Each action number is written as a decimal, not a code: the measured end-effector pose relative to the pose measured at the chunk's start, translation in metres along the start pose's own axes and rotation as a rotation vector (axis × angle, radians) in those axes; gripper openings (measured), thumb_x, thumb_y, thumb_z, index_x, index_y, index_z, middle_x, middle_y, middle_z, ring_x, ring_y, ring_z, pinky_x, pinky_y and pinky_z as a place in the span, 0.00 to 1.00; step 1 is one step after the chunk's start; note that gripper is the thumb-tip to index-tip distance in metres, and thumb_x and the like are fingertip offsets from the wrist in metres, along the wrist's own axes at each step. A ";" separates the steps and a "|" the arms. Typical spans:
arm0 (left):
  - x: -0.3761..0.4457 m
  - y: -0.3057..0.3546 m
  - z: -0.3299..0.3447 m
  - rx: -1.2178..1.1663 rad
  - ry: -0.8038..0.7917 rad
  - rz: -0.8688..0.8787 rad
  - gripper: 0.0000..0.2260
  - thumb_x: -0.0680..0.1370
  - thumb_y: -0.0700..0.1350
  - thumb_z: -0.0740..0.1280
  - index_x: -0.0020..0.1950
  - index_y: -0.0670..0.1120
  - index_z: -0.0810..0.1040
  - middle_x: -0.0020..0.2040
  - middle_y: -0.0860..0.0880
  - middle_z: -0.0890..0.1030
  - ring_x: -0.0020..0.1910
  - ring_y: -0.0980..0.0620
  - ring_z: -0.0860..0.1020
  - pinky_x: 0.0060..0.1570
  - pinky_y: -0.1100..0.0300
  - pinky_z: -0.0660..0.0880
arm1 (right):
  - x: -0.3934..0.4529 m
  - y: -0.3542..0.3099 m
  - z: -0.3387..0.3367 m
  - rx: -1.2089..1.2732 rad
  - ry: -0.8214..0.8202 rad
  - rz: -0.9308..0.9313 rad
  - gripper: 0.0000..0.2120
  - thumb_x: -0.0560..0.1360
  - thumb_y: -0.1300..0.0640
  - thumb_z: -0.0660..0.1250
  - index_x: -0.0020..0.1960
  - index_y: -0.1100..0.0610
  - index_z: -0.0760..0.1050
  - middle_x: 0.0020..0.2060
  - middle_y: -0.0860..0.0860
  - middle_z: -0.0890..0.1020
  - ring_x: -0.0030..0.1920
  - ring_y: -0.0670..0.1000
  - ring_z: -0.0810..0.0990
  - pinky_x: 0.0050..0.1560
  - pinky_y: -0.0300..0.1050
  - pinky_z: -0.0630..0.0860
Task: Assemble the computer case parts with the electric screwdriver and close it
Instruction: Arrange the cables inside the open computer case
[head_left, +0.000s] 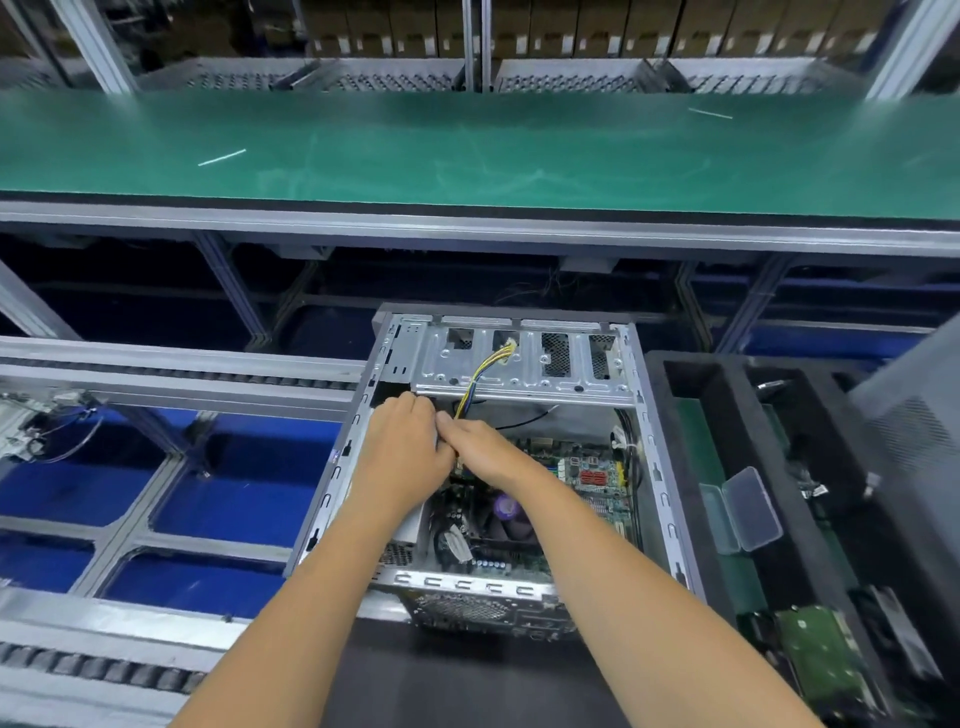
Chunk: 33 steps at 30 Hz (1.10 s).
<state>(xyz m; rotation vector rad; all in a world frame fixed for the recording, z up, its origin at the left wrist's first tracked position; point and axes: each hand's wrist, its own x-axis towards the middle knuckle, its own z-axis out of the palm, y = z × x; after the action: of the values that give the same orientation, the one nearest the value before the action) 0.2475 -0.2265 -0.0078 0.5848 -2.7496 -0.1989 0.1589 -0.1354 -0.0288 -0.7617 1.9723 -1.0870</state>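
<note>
computer case (644, 415) lies open on its side in front of the person, motherboard (582, 473) showing inside. both hands reach in beneath the drive cage (519, 364): left hand (405, 441) and right hand (480, 447) touch, curled round the yellow-and-black cable bundle (480, 376).
</note>
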 end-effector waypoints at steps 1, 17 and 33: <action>0.002 0.000 0.001 -0.002 -0.018 -0.005 0.07 0.72 0.43 0.64 0.45 0.40 0.74 0.43 0.44 0.74 0.44 0.44 0.71 0.47 0.54 0.66 | 0.001 0.001 0.000 -0.011 -0.001 0.001 0.27 0.84 0.40 0.49 0.54 0.56 0.81 0.53 0.55 0.84 0.57 0.55 0.81 0.61 0.49 0.73; 0.010 -0.007 0.001 -0.334 0.001 -0.091 0.03 0.68 0.40 0.67 0.38 0.43 0.74 0.36 0.51 0.73 0.41 0.49 0.69 0.39 0.58 0.63 | 0.021 0.003 0.004 0.111 0.034 0.031 0.28 0.83 0.39 0.55 0.45 0.60 0.81 0.42 0.54 0.83 0.46 0.53 0.80 0.50 0.49 0.72; 0.013 0.002 0.003 0.046 -0.030 0.039 0.07 0.74 0.40 0.61 0.52 0.43 0.71 0.49 0.46 0.74 0.49 0.47 0.72 0.49 0.58 0.66 | 0.013 -0.002 0.011 -0.016 0.061 0.036 0.26 0.84 0.41 0.47 0.43 0.52 0.78 0.43 0.49 0.83 0.45 0.48 0.77 0.46 0.44 0.71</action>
<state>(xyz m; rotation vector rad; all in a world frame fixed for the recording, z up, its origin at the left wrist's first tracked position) 0.2343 -0.2296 -0.0062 0.5442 -2.7984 -0.1367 0.1609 -0.1513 -0.0352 -0.7068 2.0409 -1.0860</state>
